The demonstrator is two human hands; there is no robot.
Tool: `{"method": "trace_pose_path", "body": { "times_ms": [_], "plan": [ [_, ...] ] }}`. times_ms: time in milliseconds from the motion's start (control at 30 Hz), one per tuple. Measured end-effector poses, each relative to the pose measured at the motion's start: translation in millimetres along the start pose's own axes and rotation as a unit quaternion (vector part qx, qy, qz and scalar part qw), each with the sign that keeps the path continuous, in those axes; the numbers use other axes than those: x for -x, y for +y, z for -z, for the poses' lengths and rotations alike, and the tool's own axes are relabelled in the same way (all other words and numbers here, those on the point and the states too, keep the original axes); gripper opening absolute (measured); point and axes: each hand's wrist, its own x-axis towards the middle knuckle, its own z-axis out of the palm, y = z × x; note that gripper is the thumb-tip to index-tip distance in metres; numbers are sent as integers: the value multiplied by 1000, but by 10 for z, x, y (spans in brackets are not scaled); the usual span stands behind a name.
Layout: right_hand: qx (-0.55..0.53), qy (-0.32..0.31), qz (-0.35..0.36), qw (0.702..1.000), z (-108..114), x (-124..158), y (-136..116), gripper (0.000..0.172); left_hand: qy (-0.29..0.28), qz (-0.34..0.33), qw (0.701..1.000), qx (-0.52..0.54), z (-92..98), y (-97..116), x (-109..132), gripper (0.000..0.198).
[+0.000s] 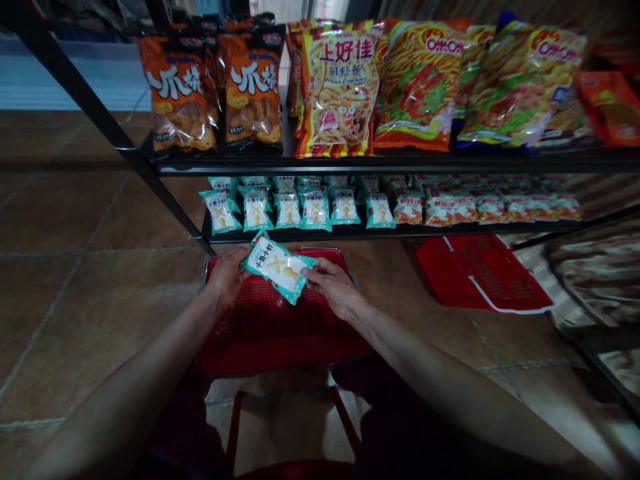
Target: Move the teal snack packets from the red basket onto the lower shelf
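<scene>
A small teal-and-white snack packet [276,264] hangs in the air above a red shopping basket [280,357]. My right hand [336,287] pinches the packet's right end between thumb and fingers. At its left end, my left hand [229,275] has its fingers closed on the packet's edge, partly hidden behind it. The packet is tilted, its printed face toward me. Past my hands, several matching teal packets [316,208] stand in rows on the lower shelf [300,235].
Large snack bags [340,90] fill the upper shelf [400,164]. Small red-and-white packets [450,205] line the lower shelf's right side. Another red basket [480,273] with a white handle sits on the tiled floor [65,300]. A black shelf post [100,110] slants along the left.
</scene>
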Motion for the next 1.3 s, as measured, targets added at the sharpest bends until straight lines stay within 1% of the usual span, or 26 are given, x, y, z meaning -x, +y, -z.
{"method": "trace_pose_path", "body": {
  "times_ms": [67,233,300,400,467,567,667,733,800,833,900,933,967,1000,1067,1100,1200,1300],
  "plan": [
    [12,3,1,1000,-7,5,7,32,-7,-12,1000,-26,7,6,24,15],
    [27,-8,16,999,-27,-1,22,30,26,-22,999,-41,-18,51,76,21],
    [35,-13,20,999,-29,-3,25,30,30,-33,998,-54,-13,63,72,24],
    [43,-20,18,999,-38,7,38,31,35,-77,993,-83,14,56,41,25],
    [42,-26,20,999,-54,24,58,32,48,-107,990,-84,28,37,11,25],
    [38,-31,23,999,-84,55,111,33,67,-119,987,-80,24,8,-29,25],
    [35,-39,2,999,-81,71,148,31,71,-138,982,-111,-8,15,-43,21],
    [41,-63,-24,997,-36,66,123,26,60,-161,974,-150,-34,51,-34,16],
    [57,-105,-34,992,46,48,37,24,43,-170,967,-187,-55,98,-15,11],
    [64,-128,-33,989,95,35,-25,28,33,-168,964,-202,-63,118,-5,10],
    [53,-167,-35,984,189,4,-165,44,8,-156,961,-229,-78,134,13,11],
    [41,-171,-37,984,222,-13,-229,47,-11,-150,958,-243,-86,126,20,12],
    [31,-168,-35,985,240,-28,-282,45,-33,-147,955,-257,-96,107,26,13],
    [20,-161,-37,986,239,-42,-318,39,-55,-145,950,-272,-109,77,32,14],
    [7,-136,-46,990,186,-63,-334,23,-91,-143,939,-300,-146,-1,41,15],
    [10,-123,-49,991,140,-70,-317,18,-104,-142,934,-312,-169,-43,46,15],
    [45,-111,-22,993,-4,-90,-218,15,-129,-137,924,-333,-244,-144,54,12],
    [49,-89,-15,995,-70,-127,-142,13,-144,-121,925,-330,-302,-185,49,10]
  ]
}}
